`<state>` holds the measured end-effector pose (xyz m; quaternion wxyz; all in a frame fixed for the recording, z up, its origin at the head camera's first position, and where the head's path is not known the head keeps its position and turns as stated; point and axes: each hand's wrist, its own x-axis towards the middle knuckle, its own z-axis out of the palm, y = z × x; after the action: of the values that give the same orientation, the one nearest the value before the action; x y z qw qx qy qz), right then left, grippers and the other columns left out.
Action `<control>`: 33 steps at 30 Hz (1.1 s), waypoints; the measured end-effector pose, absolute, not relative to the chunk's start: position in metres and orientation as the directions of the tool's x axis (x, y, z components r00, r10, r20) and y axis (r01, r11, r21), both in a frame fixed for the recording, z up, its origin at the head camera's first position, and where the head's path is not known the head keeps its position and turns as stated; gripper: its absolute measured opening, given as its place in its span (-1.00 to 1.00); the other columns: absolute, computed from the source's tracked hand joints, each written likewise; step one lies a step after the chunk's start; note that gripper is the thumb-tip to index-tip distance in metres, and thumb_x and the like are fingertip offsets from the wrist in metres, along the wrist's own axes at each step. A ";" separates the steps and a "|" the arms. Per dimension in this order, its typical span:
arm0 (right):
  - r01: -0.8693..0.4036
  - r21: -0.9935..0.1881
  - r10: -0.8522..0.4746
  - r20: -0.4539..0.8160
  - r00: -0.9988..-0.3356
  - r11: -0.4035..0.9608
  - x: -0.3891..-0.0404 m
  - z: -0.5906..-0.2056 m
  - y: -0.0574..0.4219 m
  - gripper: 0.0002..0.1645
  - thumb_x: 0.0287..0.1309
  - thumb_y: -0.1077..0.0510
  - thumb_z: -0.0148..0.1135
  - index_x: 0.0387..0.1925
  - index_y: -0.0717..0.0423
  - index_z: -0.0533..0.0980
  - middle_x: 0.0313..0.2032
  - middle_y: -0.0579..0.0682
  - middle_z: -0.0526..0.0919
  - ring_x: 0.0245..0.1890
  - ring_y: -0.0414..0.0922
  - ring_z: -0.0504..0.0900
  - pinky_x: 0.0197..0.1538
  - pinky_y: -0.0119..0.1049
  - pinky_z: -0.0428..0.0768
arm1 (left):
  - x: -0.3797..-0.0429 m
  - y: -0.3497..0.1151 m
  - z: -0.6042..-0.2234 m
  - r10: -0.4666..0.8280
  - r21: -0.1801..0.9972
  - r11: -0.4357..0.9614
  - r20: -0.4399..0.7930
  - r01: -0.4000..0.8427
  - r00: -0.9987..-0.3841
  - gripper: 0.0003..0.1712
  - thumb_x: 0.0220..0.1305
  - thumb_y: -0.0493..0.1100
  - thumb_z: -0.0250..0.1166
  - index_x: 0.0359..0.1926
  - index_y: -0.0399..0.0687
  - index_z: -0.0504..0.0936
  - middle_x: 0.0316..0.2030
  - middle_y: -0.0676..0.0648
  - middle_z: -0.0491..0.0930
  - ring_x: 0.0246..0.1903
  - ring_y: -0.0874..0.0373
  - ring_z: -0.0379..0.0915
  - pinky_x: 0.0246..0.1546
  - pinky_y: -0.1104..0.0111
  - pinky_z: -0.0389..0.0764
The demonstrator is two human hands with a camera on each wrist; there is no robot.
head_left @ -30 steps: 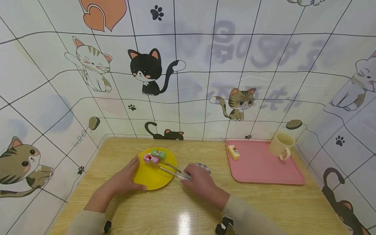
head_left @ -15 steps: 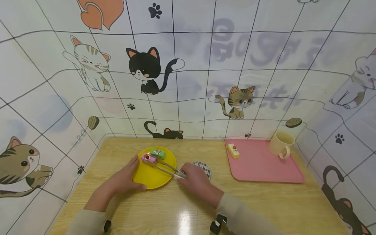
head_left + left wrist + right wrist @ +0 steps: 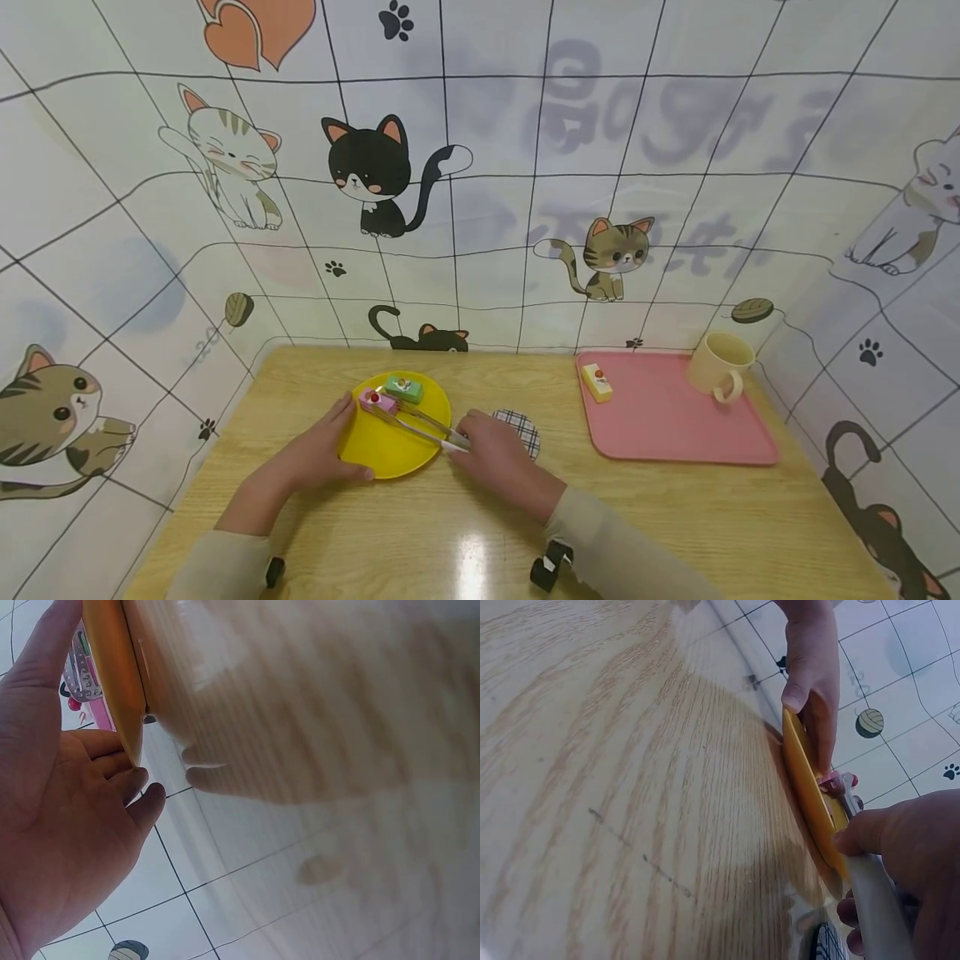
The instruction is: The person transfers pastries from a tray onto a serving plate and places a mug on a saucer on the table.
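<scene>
A yellow plate (image 3: pixel 390 446) lies on the table, with my left hand (image 3: pixel 318 454) gripping its left rim, thumb at the near side and fingers farther back. My right hand (image 3: pixel 498 462) holds metal tongs (image 3: pixel 423 432) with pale handles (image 3: pixel 877 907). The tong tips are at a pink toy cake slice (image 3: pixel 377 402) topped with a red ball, on the plate's upper left. Close behind it sits a green toy cake slice (image 3: pixel 404 388). In the left wrist view the plate's edge (image 3: pixel 120 682) hides most of what lies on it.
Partly behind my right hand lies a round checked coaster (image 3: pixel 521 429). On the right, a pink tray (image 3: pixel 675 425) bears a yellow toy cake slice (image 3: pixel 597 382) and a cream mug (image 3: pixel 722 367). A cat-printed wall covering (image 3: pixel 495 283) rises behind the table.
The pink cake slice and the tongs have shifted slightly left on the plate. My right hand has moved a little left, uncovering more of the coaster. My left hand stays on the rim.
</scene>
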<state>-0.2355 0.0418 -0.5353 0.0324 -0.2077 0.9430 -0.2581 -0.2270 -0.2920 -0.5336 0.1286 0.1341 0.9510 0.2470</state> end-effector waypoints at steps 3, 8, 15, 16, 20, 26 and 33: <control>-0.364 -0.503 -0.403 0.032 -0.915 0.784 -0.236 -0.533 0.041 -0.71 0.31 -0.06 0.60 -0.14 0.02 0.73 -0.35 -0.22 0.54 -0.44 -0.21 0.50 -0.37 -0.34 0.55 | -0.229 -0.293 -0.535 0.320 0.501 0.843 -0.180 0.194 -0.930 0.58 0.09 0.39 0.69 0.73 -0.42 0.02 0.76 -0.40 -0.17 0.69 -0.44 -0.11 0.62 -0.27 0.14; -0.353 -0.490 -0.398 0.012 -0.917 0.797 -0.236 -0.534 0.041 -0.65 0.29 -0.08 0.61 -0.08 0.05 0.74 -0.32 -0.20 0.55 -0.42 -0.21 0.50 -0.38 -0.34 0.54 | -0.229 -0.294 -0.536 0.320 0.504 0.842 -0.179 0.192 -0.930 0.58 0.08 0.40 0.69 0.73 -0.42 0.02 0.76 -0.40 -0.18 0.69 -0.44 -0.12 0.62 -0.27 0.14; -0.378 -0.479 -0.410 0.042 -0.911 0.792 -0.235 -0.536 0.044 -0.59 0.26 -0.10 0.64 -0.06 0.08 0.76 -0.33 -0.19 0.54 -0.41 -0.21 0.48 -0.37 -0.33 0.51 | -0.229 -0.295 -0.537 0.320 0.497 0.844 -0.166 0.201 -0.933 0.58 0.09 0.40 0.68 0.74 -0.40 0.00 0.76 -0.39 -0.16 0.70 -0.42 -0.12 0.63 -0.25 0.14; -0.383 -0.480 -0.412 0.048 -0.910 0.789 -0.235 -0.536 0.044 -0.59 0.25 -0.10 0.64 -0.06 0.09 0.76 -0.34 -0.19 0.54 -0.41 -0.21 0.48 -0.37 -0.32 0.51 | -0.229 -0.295 -0.537 0.320 0.496 0.844 -0.165 0.202 -0.933 0.58 0.09 0.40 0.68 0.74 -0.40 0.00 0.76 -0.39 -0.16 0.70 -0.42 -0.13 0.63 -0.24 0.14; -0.373 -0.492 -0.398 0.057 -0.916 0.787 -0.234 -0.536 0.048 -0.56 0.23 -0.12 0.65 -0.04 0.07 0.77 -0.33 -0.21 0.55 -0.40 -0.23 0.48 -0.37 -0.33 0.51 | -0.229 -0.295 -0.537 0.323 0.502 0.840 -0.159 0.205 -0.933 0.58 0.10 0.39 0.68 0.74 -0.42 0.00 0.76 -0.39 -0.17 0.70 -0.42 -0.14 0.63 -0.25 0.13; -0.336 -0.537 -0.360 0.062 -0.931 0.774 -0.230 -0.535 0.056 -0.53 0.22 -0.13 0.66 0.02 0.04 0.76 -0.29 -0.22 0.57 -0.37 -0.23 0.51 -0.35 -0.32 0.53 | -0.230 -0.295 -0.539 0.328 0.495 0.842 -0.156 0.213 -0.932 0.59 0.09 0.41 0.68 0.73 -0.43 -0.01 0.75 -0.41 -0.17 0.70 -0.43 -0.13 0.62 -0.26 0.13; -0.341 -0.566 -0.339 0.113 -0.934 0.750 -0.224 -0.532 0.070 -0.54 0.21 -0.10 0.67 0.03 0.03 0.76 -0.28 -0.22 0.59 -0.36 -0.23 0.51 -0.33 -0.34 0.55 | -0.229 -0.295 -0.537 0.329 0.497 0.842 -0.161 0.211 -0.930 0.59 0.09 0.40 0.68 0.73 -0.43 -0.01 0.75 -0.42 -0.17 0.70 -0.45 -0.13 0.62 -0.27 0.12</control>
<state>-0.2244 0.0696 -0.5322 -0.0017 -0.1817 0.9355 -0.3031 -0.2291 -0.2946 -0.5373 0.1210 0.1419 0.9520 0.2429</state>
